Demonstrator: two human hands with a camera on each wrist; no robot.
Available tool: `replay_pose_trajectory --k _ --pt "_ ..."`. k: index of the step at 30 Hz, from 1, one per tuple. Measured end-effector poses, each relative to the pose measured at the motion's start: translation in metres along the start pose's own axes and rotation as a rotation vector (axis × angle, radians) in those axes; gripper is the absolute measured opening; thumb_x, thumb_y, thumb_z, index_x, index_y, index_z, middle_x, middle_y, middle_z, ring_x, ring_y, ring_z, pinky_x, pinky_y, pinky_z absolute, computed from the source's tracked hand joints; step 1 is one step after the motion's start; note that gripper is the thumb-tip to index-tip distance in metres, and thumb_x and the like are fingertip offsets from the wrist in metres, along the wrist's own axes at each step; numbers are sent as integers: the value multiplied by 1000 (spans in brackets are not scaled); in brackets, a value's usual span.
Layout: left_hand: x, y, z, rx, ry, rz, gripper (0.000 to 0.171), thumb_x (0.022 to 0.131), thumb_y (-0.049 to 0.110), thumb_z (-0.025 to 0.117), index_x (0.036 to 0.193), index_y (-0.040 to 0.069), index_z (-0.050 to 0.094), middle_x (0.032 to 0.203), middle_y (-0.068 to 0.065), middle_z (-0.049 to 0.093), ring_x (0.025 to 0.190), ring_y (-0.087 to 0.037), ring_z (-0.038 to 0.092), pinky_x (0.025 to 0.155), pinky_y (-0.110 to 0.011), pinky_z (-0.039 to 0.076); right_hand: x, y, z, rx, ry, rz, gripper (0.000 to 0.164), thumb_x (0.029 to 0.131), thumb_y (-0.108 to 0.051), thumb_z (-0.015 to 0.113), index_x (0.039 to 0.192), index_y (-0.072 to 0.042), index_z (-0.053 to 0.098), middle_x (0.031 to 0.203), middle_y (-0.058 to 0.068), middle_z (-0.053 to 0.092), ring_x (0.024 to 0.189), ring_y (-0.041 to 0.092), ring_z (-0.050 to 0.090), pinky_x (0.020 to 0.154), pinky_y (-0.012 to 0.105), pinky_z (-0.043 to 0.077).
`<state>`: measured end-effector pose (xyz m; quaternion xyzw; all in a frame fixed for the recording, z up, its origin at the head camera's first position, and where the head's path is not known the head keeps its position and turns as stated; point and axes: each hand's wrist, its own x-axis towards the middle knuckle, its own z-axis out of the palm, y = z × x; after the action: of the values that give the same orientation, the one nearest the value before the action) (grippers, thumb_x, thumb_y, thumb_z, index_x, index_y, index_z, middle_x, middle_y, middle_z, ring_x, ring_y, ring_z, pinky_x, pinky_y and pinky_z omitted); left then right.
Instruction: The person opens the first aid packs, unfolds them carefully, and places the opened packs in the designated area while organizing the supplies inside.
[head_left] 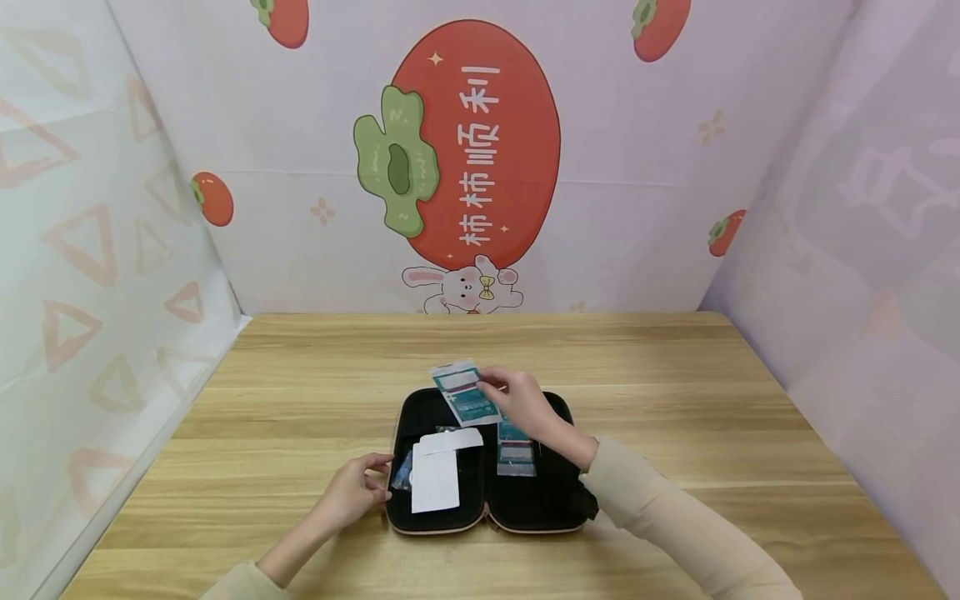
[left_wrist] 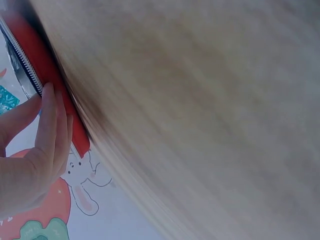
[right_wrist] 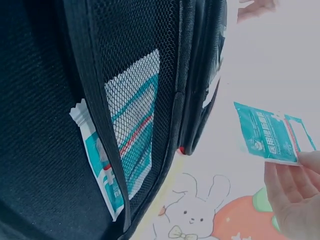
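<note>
A black-lined zip case [head_left: 438, 523] with a red outer shell [left_wrist: 37, 52] lies open on the table. My right hand [head_left: 525, 404] pinches a teal-and-white sachet [head_left: 467, 393] by its edge, above the case's far middle. Another teal-and-white sachet [right_wrist: 137, 132] is tucked partly behind the mesh pocket [right_wrist: 132, 35] of the right half. My left hand [head_left: 356, 490] rests its fingertips on the outer left side of the case, by the zipper [left_wrist: 22, 55]. White folded paper [head_left: 435, 479] lies in the left half, partly over a blue clear-wrapped item [head_left: 403, 473].
The wooden table [head_left: 660, 367] extends around the case on all sides. A printed cloth backdrop [head_left: 300, 125] stands along its far edge, with more cloth [head_left: 862, 275] at the sides.
</note>
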<state>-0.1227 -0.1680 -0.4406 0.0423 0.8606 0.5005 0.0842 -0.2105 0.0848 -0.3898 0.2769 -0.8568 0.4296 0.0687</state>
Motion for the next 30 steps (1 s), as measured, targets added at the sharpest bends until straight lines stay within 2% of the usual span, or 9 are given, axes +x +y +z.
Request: replay_pose_trajectory --k 9,14,22,25,30 --pt "2 -1 0 -41 -18 -1 47 65 -21 56 111 -18 47 92 -19 55 63 -19 58 52 -27 52 -5 6 -12 85 40 140 26 84 -9 57 108 2 60 91 13 65 80 20 62 63 23 51" --pt "2 1 -1 -72 -31 -5 47 64 -23 54 110 -20 46 89 -17 54 64 -20 58 53 -29 53 -10 13 -19 177 53 195 26 83 -8 58 107 5 59 88 17 65 73 22 62 58 31 52" --pt "3 2 -2 -86 -48 0 47 64 -23 53 110 -21 45 87 -17 53 62 -19 58 53 -31 53 -21 27 -32 280 35 319 28 83 -6 58 108 8 57 88 20 64 68 19 62 61 39 53" --pt "3 2 -2 -87 -49 -2 47 64 -23 54 110 -21 45 87 -16 53 62 -18 58 53 -31 53 -26 32 -37 300 30 359 29 84 -4 57 109 9 56 88 21 64 66 19 61 61 39 53" --pt "3 2 -3 -84 -61 12 47 64 -23 54 110 -22 44 87 -18 53 62 -18 59 53 -31 53 -33 39 -43 320 39 432 29 84 -4 56 109 10 55 88 21 64 65 17 61 59 32 54"
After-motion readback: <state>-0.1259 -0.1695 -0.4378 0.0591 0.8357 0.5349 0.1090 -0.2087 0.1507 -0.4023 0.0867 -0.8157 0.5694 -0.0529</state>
